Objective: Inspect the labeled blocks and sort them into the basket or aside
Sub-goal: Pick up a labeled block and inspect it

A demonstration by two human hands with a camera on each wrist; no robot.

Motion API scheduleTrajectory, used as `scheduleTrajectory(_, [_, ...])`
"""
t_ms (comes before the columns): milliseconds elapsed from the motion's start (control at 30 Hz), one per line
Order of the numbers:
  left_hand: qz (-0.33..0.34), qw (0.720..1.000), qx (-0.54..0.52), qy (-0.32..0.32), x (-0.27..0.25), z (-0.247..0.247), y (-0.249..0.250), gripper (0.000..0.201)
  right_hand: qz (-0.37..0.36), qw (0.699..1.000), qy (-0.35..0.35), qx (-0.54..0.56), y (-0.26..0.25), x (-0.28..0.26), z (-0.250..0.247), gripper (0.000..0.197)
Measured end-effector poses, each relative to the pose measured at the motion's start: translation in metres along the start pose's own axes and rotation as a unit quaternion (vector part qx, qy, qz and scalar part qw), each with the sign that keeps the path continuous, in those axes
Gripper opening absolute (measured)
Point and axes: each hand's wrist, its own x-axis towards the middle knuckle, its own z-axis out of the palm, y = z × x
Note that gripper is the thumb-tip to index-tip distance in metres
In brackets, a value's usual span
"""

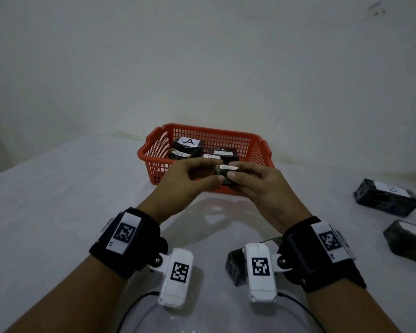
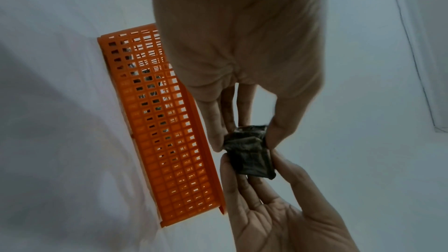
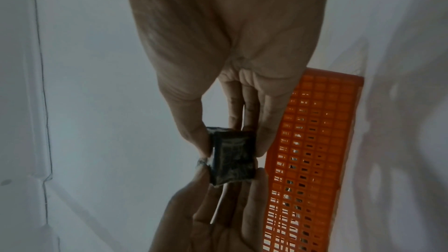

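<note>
Held block (image 1: 225, 175): dark, wrapped, a white label edge showing on top; the letter cannot be read. You hold it off the table, in front of the basket (image 1: 154, 150), level with its near wall.

Left hand (image 1: 190, 181): your thumb and fingertips pinch the block's left end, fingers curled round it. In the left wrist view the fingers (image 2: 215, 122) close on the block (image 2: 249, 152) from above.

Right hand (image 1: 257, 186): your thumb and fingers pinch the block's right end in the same way. In the right wrist view the block (image 3: 232, 156) sits between thumb and fingers (image 3: 264, 122), with your other hand meeting it from below.

Basket: orange plastic mesh, on the white table (image 1: 58, 212), near the wall. It shows beside the hands in both wrist views (image 2: 164, 131) (image 3: 312, 160).

Blocks in basket: several dark blocks with white labels. One at the back left reads A (image 1: 189, 145); one to the right of it (image 1: 223, 153) also seems to read A. The other labels are partly hidden by your hands.

Blocks aside: two dark labelled blocks lie on the table well to the right of the basket, the farther one (image 1: 387, 197) and the nearer one (image 1: 408, 241) at the frame edge; their letters are unclear.

Near block (image 1: 235, 265): dark, on the table in front of the basket, partly hidden under your right wrist camera.
</note>
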Motion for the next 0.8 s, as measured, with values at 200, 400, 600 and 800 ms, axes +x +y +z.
scheduleTrajectory(200, [0.002,1.000,-0.005,0.012,0.001,-0.003,0.000,0.039,-0.007,0.999,-0.004,-0.033,0.000,0.000,0.000,0.027])
scheduleTrajectory(400, [0.022,0.999,0.028,0.023,0.000,-0.003,0.001,0.045,-0.029,0.997,0.000,-0.077,0.002,0.000,-0.001,0.042])
scheduleTrajectory(600, [0.035,0.999,-0.016,0.005,-0.002,-0.006,0.005,0.046,0.040,0.997,-0.069,-0.003,-0.003,-0.003,0.006,0.035])
scheduleTrajectory(800, [0.030,0.999,0.000,-0.024,-0.004,-0.007,0.006,0.048,0.074,0.997,-0.035,-0.017,-0.006,-0.004,0.011,0.023])
